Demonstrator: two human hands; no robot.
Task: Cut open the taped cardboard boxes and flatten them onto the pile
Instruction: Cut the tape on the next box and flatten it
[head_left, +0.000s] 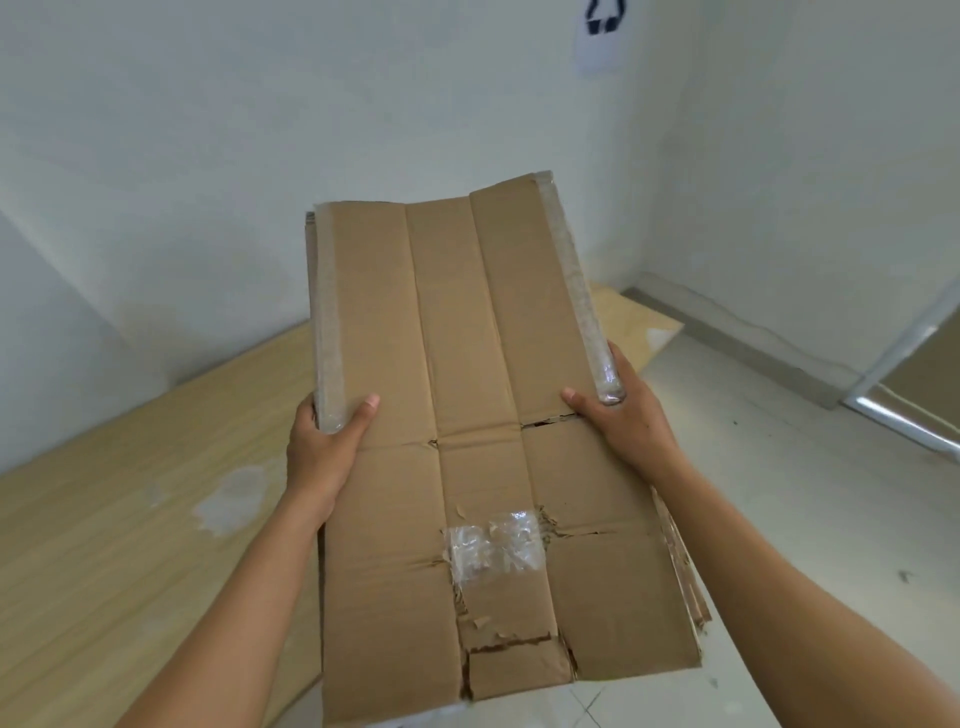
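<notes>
A flattened cardboard box (467, 415) fills the centre, held above the floor, with a crumpled patch of clear tape (493, 545) on its near part at 6 o'clock. The left hand (322, 447) grips its taped edge at 9 o'clock, thumb on top; the right hand (623, 415) grips the taped edge at 3 o'clock likewise. Farther off, a wooden board (130, 493) lies at 8 o'clock and a paper sign (600, 36) hangs on the wall at 1 o'clock

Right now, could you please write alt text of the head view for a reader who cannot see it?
Left hand and right hand grip a flattened cardboard box by its taped side edges, thumbs on top. A clear tape patch marks its torn near end; a wooden board lies below.
</notes>
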